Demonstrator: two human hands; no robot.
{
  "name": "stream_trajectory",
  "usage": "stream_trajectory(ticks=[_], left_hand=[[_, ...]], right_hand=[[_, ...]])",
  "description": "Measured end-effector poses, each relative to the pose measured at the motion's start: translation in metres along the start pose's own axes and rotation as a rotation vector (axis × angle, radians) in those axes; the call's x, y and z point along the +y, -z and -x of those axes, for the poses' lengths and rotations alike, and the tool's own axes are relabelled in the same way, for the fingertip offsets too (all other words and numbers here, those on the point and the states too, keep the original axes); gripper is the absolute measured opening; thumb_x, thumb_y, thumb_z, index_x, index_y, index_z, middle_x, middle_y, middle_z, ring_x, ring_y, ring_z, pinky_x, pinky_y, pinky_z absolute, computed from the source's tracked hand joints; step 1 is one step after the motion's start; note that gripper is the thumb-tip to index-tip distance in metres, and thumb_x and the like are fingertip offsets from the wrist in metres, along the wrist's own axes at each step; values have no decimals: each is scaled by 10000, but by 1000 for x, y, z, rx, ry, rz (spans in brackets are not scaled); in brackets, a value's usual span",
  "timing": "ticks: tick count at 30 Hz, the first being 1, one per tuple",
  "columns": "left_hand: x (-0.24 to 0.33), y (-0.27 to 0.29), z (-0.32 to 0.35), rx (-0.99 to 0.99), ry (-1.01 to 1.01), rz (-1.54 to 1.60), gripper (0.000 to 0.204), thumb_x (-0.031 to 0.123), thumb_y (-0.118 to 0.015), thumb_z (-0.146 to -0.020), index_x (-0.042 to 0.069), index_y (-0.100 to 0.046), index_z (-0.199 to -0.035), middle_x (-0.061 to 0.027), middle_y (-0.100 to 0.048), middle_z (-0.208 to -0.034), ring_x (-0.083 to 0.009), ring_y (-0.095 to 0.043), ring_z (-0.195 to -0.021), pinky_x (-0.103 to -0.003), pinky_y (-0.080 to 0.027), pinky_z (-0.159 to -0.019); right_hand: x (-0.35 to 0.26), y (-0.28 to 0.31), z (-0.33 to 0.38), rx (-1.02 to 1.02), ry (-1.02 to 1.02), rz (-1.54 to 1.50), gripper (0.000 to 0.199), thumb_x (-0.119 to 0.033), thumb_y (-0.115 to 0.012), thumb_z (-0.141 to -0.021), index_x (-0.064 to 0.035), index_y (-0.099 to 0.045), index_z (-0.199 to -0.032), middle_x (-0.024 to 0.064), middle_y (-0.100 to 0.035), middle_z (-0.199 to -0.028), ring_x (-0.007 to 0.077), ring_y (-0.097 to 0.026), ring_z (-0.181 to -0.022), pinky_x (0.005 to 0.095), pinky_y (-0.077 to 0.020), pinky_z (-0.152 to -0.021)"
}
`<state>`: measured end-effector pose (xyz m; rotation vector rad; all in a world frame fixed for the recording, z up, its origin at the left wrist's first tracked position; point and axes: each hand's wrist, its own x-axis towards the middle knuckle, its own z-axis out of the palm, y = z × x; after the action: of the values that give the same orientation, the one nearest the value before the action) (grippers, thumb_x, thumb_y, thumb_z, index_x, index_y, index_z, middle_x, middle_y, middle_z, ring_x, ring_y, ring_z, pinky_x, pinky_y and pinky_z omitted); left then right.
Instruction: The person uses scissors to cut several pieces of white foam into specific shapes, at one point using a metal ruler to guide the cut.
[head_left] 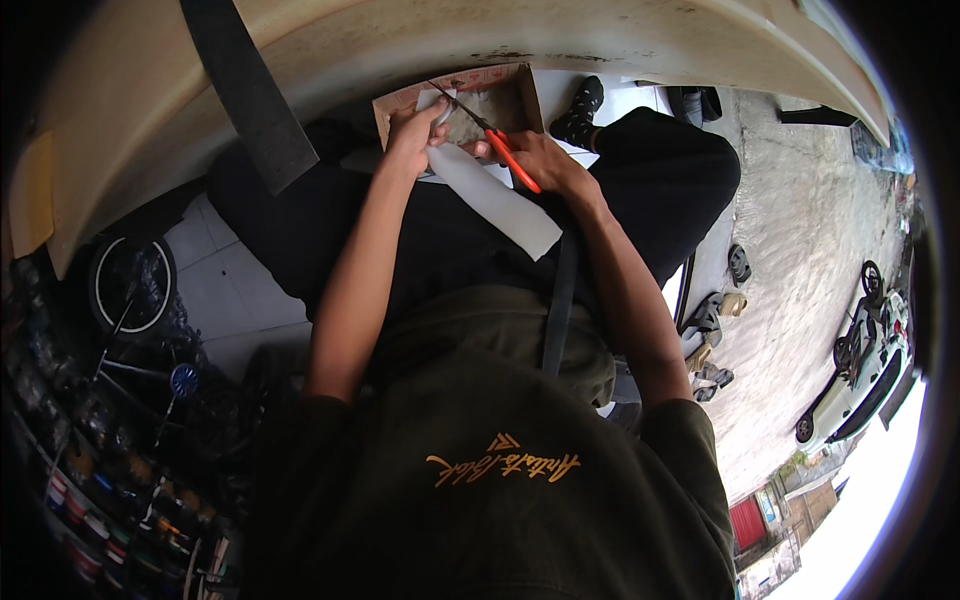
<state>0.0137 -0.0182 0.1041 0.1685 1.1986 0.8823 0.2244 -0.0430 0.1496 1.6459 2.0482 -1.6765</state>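
The person sits with black-trousered legs (440,230) stretched away from the camera, and both bare forearms reach far out over the lap. The right hand (545,160) is closed round the orange handles of a pair of scissors (495,145), fingers threaded through the loops; the dark blades point up and to the left, slightly parted, with their tips near the far edge of a white sheet (495,200). The left hand (412,135) pinches the far end of that sheet, thumb and fingers curled shut on it just left of the blades. The sheet is a long pale strip that runs from between the two hands down and to the right across the lap, its near end lying loose on the right thigh. Just beyond the hands lies a flat brown cardboard box (500,85), open side up, touching or nearly touching the knuckles; I cannot tell which. A dark strap (560,300) hangs down the person's front from below the right wrist. A foot in a black patterned sock (580,110) shows to the right of the box. Far above curves a large cream-coloured panel (400,40) with a black band (245,90) across it. At the left stands a bicycle wheel (130,285); at the right, sandals (715,340) lie on concrete ground.
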Motion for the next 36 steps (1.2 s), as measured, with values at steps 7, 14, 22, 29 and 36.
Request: stream_trajectory(ticks=[7, 14, 22, 29, 36], left_hand=[[-9, 2, -7, 89, 92, -61, 69, 41, -644, -865, 5, -599, -904, -90, -609, -801, -132, -485, -524, -234, -327, -404], [-14, 11, -18, 64, 130, -94, 94, 51, -646, -867, -13, -607, -924, -125, -650, -841, -119, -478, -520, -229, -329, -401], [-9, -4, -6, -38, 136, -291, 178, 118, -667, -873, 11, -621, -1006, -84, -667, -876, -62, -434, -538, -193, -312, -429], [-10, -3, -8, -74, 133, -254, 135, 94, -665, -871, -8, -614, -943, -115, -681, -847, -73, -454, -512, -206, -332, -407], [-9, -3, -8, -95, 164, -302, 187, 137, -647, -891, 5, -598, -1013, -90, -660, -878, -75, -448, -543, -202, -327, -433]], right_hand=[[31, -17, -15, 26, 177, 86, 313, -353, -453, -970, -181, -544, -1216, 167, -603, -712, 355, -631, -650, 428, -519, -601], [24, -8, -16, -8, 111, 42, 621, -612, -504, -882, -21, -650, -1004, 141, -608, -695, 258, -598, -675, 384, -470, -645], [25, -10, -17, -43, -67, -180, 891, -854, -392, -742, -36, -671, -961, 210, -601, -701, 307, -593, -787, 428, -421, -755], [26, -3, -19, -112, -130, -153, 886, -815, -401, -787, 50, -589, -752, 100, -555, -645, 223, -541, -667, 390, -430, -649], [21, 5, -11, 11, 83, -1, 729, -661, -489, -865, 49, -593, -736, 135, -503, -533, 241, -511, -540, 399, -435, -593]])
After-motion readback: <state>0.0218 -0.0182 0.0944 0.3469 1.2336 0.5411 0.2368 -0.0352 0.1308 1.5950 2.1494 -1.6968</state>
